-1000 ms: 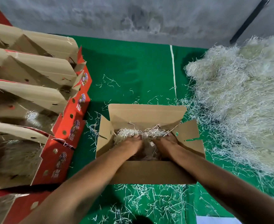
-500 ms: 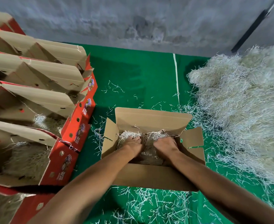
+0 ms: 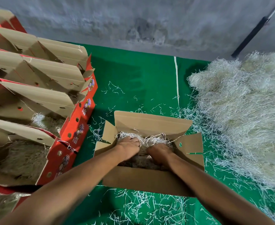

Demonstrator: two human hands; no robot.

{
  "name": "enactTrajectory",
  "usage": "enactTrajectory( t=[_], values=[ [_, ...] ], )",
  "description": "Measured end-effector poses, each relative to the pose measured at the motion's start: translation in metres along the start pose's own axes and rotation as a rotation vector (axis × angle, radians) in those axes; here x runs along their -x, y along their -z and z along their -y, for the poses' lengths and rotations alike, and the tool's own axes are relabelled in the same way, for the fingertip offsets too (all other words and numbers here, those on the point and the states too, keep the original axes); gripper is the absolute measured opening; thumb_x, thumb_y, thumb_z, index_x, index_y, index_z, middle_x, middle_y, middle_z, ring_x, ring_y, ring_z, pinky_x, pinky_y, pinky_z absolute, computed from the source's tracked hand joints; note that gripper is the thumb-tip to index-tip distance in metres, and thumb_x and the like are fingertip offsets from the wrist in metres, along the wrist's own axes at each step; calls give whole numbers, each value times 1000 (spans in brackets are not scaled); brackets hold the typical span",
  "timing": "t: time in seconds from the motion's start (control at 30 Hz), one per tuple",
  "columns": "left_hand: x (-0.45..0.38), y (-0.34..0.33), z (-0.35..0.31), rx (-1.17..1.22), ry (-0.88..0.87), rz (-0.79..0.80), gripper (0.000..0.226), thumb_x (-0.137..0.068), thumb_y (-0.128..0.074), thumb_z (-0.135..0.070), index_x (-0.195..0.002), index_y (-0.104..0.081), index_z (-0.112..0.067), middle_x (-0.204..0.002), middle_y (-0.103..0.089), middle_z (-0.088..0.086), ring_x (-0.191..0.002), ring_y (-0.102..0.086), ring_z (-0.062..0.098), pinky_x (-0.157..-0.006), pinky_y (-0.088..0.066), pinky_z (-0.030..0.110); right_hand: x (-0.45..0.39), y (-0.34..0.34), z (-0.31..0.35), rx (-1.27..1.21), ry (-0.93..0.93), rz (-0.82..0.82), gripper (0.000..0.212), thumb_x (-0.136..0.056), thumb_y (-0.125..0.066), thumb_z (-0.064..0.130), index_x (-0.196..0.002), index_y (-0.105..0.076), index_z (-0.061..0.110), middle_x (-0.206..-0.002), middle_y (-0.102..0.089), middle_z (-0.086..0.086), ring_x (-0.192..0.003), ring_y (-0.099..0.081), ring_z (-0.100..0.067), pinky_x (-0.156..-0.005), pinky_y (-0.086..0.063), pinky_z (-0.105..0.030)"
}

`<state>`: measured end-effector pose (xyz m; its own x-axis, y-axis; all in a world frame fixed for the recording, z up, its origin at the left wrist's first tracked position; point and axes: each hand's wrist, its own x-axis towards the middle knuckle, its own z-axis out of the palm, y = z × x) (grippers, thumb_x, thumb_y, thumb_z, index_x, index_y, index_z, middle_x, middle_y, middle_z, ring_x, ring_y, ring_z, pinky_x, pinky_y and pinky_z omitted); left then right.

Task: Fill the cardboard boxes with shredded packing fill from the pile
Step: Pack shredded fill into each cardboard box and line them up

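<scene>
Two hands work inside the open cardboard box (image 3: 149, 181): the left hand (image 3: 128, 147) and right hand (image 3: 159, 153) curl their fingers into the shredded fill (image 3: 149, 139), clamped on tufts, knuckles up, forearms angled inward. The step looks like packing fill down. Next likely calls for reaching right to the pile (image 3: 244, 117) on the green floor (image 3: 141, 82); filled boxes (image 3: 41, 120) line the left.

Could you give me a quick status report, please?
Both hands, left and right, in the open box, pressing fill. Pile right. Nothing blocking.
</scene>
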<state>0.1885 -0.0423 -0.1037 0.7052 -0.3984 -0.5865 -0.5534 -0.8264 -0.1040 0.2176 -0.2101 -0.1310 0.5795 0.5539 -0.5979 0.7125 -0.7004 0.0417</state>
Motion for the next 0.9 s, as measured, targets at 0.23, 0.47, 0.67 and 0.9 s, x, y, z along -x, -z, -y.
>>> enactTrajectory(
  t=[0.23, 0.47, 0.67, 0.9],
  values=[
    [12, 16, -1, -143, -7, -70, 16, -87, -67, -13, -102, -70, -15, -123, -61, 0, -121, -42, 22, -108, -30, 42, 7, 17, -19, 66, -222, 95, 31, -100, -52, 17, -129, -62, 9, -130, -63, -12, -116, -61, -29, -69, -49, -15],
    [34, 15, -1, -120, 130, 176, 25, -93, -60, -18, -117, -66, -15, -146, -49, 5, -144, -27, 25, -121, -12, 52, 28, 19, -19, -31, -434, 95, 43, -103, -48, 17, -144, -47, 5, -135, -58, -11, -119, -58, -24, -87, -47, -36],
    [45, 30, -4, 351, 151, 124, 17, -96, -57, -13, -108, -67, -7, -105, -65, 8, -97, -65, 24, -95, -54, 40, 32, 28, -10, 23, -235, -65, 34, -89, -70, 23, -121, -64, 14, -120, -66, -6, -113, -64, -25, -91, -51, -37],
    [10, 16, -8, 122, 327, 65, 39, -95, -60, -18, -134, -57, -16, -137, -55, 7, -129, -49, 28, -111, -36, 45, 16, 29, -6, -290, -34, 8, 47, -102, -47, 23, -148, -45, 17, -160, -33, -7, -140, -41, -27, -112, -37, -34]
  ],
)
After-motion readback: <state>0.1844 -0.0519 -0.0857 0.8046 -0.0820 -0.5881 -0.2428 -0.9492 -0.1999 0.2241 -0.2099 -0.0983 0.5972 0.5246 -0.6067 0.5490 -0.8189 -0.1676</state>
